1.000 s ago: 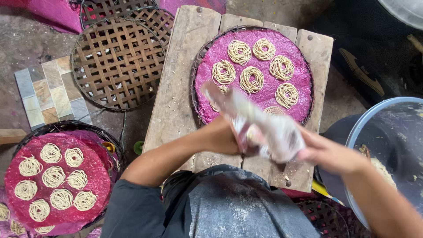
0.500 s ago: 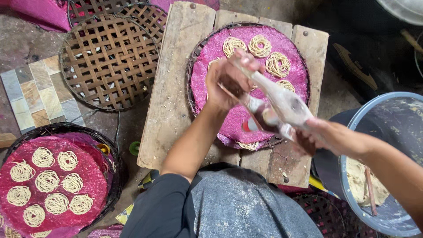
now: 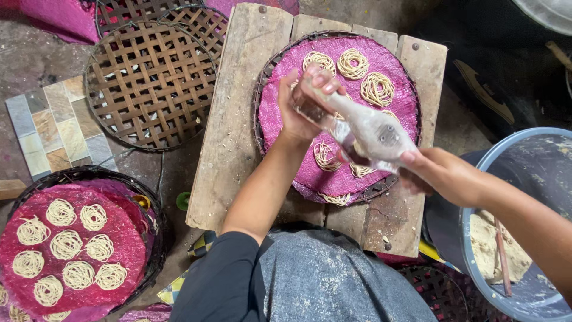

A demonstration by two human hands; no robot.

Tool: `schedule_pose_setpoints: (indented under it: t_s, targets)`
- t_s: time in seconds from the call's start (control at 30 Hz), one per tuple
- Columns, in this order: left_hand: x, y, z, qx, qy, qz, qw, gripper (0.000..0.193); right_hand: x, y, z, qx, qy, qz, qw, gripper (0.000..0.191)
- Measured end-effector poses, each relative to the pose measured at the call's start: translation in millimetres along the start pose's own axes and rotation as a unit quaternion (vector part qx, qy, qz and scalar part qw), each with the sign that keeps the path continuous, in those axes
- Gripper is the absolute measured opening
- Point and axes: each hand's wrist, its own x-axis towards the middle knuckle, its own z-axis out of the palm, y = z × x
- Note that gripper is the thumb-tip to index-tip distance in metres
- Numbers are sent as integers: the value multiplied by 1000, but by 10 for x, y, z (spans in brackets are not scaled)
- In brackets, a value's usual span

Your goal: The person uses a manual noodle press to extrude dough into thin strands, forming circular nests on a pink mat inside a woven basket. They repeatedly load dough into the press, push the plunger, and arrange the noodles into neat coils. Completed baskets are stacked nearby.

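I hold the dough-filled piping bag (image 3: 366, 131) in both hands over the round tray lined with pink cloth (image 3: 280, 128), which sits on the wooden board (image 3: 232, 137) in front of my knees. My left hand (image 3: 304, 104) is wrapped around the narrow, far end of the bag, fingers curled over its tip; my right hand (image 3: 444, 173) is clenched on the fat, near end, close to the blue tub of dough (image 3: 476, 179) at my right. The bag's long axis runs on a slant, from my right hand low and near me up and away to my left hand, so the tip points toward the far left part of the tray. It hangs above the middle of the cloth; whether the tip touches the cloth I cannot tell, since my fingers hide it. The noodle coils (image 3: 376, 88) lie beyond the bag toward the far rim, and a few more (image 3: 326, 155) lie just under and nearer than it. My left hand is the nearer to them.
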Motion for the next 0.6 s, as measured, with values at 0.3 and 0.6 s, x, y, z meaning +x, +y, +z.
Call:
schedule_pose_setpoints:
  t_s: [0.3,0.6]
  targets:
    - [-48,196,71,88,-1,20,996,38,38,-32,114,65,-32,-48,996,81]
    - [259,43,-88,43,-61,-31,997,45,142,189,-43,75,66,-63,993,63]
